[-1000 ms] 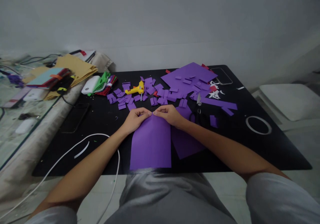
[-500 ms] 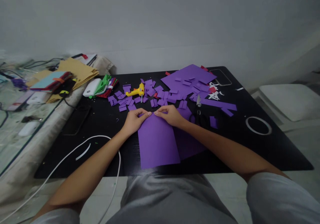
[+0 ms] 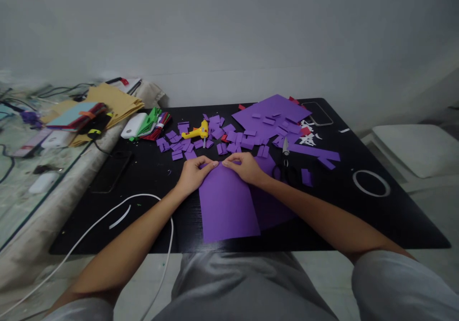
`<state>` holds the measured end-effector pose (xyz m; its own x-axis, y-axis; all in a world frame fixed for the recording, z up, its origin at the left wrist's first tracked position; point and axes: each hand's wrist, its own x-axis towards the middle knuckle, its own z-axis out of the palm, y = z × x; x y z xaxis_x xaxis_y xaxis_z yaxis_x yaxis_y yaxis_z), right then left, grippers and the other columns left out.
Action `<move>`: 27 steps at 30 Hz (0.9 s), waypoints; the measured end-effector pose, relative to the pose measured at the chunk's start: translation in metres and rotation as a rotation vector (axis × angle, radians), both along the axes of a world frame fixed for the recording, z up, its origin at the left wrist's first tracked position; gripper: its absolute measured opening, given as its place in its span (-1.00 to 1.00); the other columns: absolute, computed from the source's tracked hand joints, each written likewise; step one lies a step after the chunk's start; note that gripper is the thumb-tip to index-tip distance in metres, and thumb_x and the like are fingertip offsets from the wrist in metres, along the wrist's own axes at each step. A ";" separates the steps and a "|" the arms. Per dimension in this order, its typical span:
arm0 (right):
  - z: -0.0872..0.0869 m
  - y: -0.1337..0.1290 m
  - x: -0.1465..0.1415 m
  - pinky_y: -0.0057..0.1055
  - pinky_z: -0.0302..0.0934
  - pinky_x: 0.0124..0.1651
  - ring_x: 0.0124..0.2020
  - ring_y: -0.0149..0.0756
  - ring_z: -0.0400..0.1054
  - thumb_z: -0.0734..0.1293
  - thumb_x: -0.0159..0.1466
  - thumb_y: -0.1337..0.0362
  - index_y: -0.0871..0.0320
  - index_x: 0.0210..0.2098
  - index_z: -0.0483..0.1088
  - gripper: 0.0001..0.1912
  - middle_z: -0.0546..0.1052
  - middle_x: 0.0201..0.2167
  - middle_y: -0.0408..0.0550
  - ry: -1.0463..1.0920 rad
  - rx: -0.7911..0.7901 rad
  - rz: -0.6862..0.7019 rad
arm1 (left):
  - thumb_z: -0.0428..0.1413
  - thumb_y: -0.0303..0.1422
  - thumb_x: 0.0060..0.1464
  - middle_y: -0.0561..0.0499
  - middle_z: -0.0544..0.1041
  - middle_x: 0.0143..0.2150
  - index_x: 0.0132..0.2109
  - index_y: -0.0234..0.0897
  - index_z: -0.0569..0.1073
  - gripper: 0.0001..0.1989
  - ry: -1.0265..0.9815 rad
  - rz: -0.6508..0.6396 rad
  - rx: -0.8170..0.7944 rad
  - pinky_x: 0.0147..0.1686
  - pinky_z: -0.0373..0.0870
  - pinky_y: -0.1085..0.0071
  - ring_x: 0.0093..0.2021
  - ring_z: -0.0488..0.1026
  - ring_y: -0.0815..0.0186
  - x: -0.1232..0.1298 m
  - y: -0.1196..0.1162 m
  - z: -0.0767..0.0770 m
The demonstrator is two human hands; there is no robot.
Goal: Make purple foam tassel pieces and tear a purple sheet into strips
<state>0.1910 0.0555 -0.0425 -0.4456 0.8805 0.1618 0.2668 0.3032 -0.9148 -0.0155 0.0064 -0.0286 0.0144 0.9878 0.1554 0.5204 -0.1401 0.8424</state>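
Note:
A sheet of purple paper (image 3: 229, 206) lies in front of me near the table's front edge. At its far edge, my left hand (image 3: 195, 173) pinches it between thumb and fingers. Close beside it, my right hand (image 3: 245, 167) pinches the same edge, the two thumbs almost meeting. Beneath my right forearm, another purple sheet (image 3: 274, 216) is partly hidden. Just beyond my hands are several small folded purple paper pieces (image 3: 234, 142) and a yellow glue gun (image 3: 198, 131). Black-handled scissors (image 3: 286, 165) lie right of my right hand.
A large purple sheet (image 3: 272, 113) with strips on it lies at the back. White scraps (image 3: 309, 137) and a ring of tape (image 3: 371, 183) are to the right. At left are a dark phone (image 3: 112, 173), a white cable (image 3: 107, 216), and coloured paper bundles (image 3: 154, 124).
The whole view has shifted very slightly. Both hands keep their pinch on the sheet's far edge, with hardly any visible movement.

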 end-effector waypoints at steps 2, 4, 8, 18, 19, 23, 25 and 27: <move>0.000 0.000 0.000 -0.26 0.35 0.03 -0.16 -0.21 0.56 0.40 0.28 0.25 0.20 -0.30 0.63 -0.84 0.69 -0.27 0.01 -0.009 -0.002 -0.005 | 0.23 -0.07 0.12 0.02 0.65 -0.37 -0.31 -0.27 0.64 -0.67 0.004 0.003 0.002 -0.31 0.36 0.40 -0.35 0.50 0.29 0.000 0.000 0.000; 0.000 -0.001 -0.001 -0.26 0.35 0.03 -0.17 -0.21 0.56 0.40 0.28 0.25 0.20 -0.30 0.62 -0.84 0.69 -0.27 0.01 -0.022 -0.007 -0.010 | 0.23 -0.09 0.13 0.02 0.65 -0.36 -0.31 -0.27 0.64 -0.68 0.010 0.003 0.004 -0.30 0.36 0.40 -0.34 0.50 0.29 0.000 0.000 -0.001; 0.004 -0.004 0.000 -0.25 0.38 0.01 -0.17 -0.20 0.57 0.39 0.31 0.27 0.19 -0.23 0.60 -0.85 0.68 -0.26 0.01 -0.090 0.060 -0.050 | 0.20 -0.09 0.19 0.01 0.66 -0.30 -0.21 -0.26 0.63 -0.69 0.100 -0.044 0.027 -0.26 0.38 0.39 -0.30 0.53 0.27 -0.002 0.000 -0.005; 0.019 -0.081 0.017 0.01 0.24 0.33 0.27 0.06 0.34 0.24 0.44 0.20 0.35 0.22 0.41 -0.54 0.45 0.24 0.32 -0.572 0.490 0.161 | 0.00 -0.36 0.35 -0.17 0.48 0.26 0.15 -0.22 0.51 -0.68 0.630 -0.519 0.164 0.25 0.37 0.07 0.25 0.44 0.11 -0.029 -0.022 0.032; 0.017 -0.090 0.017 0.02 0.22 0.36 0.30 0.08 0.31 0.24 0.45 0.16 0.40 0.25 0.37 -0.48 0.43 0.27 0.35 -0.602 0.495 0.194 | -0.01 -0.36 0.36 -0.16 0.49 0.27 0.20 -0.21 0.49 -0.65 0.644 -0.577 0.154 0.26 0.38 0.09 0.26 0.45 0.13 -0.032 -0.029 0.032; 0.006 -0.097 0.016 0.07 0.08 0.45 0.43 0.09 0.14 0.20 0.46 0.20 0.44 0.36 0.24 -0.42 0.28 0.38 0.39 -0.639 0.498 0.271 | 0.01 -0.24 0.38 -0.19 0.32 0.43 0.43 -0.21 0.25 -0.47 0.786 -0.553 0.228 0.42 0.17 -0.02 0.44 0.23 0.07 -0.036 -0.055 0.016; 0.002 -0.087 0.015 0.08 0.03 0.48 0.46 0.07 0.09 0.16 0.45 0.28 0.44 0.36 0.24 -0.44 0.25 0.40 0.37 -0.635 0.516 0.300 | -0.03 -0.16 0.40 -0.22 0.22 0.48 0.47 -0.25 0.17 -0.41 0.862 -0.496 0.247 0.44 0.12 -0.05 0.47 0.17 0.04 -0.035 -0.063 0.005; 0.000 -0.077 0.012 0.07 0.01 0.49 0.47 0.06 0.06 0.13 0.45 0.31 0.46 0.36 0.23 -0.45 0.23 0.41 0.37 -0.639 0.531 0.288 | -0.07 -0.11 0.42 -0.24 0.18 0.49 0.48 -0.30 0.14 -0.37 0.921 -0.438 0.250 0.44 0.10 -0.05 0.49 0.13 0.01 -0.033 -0.067 -0.004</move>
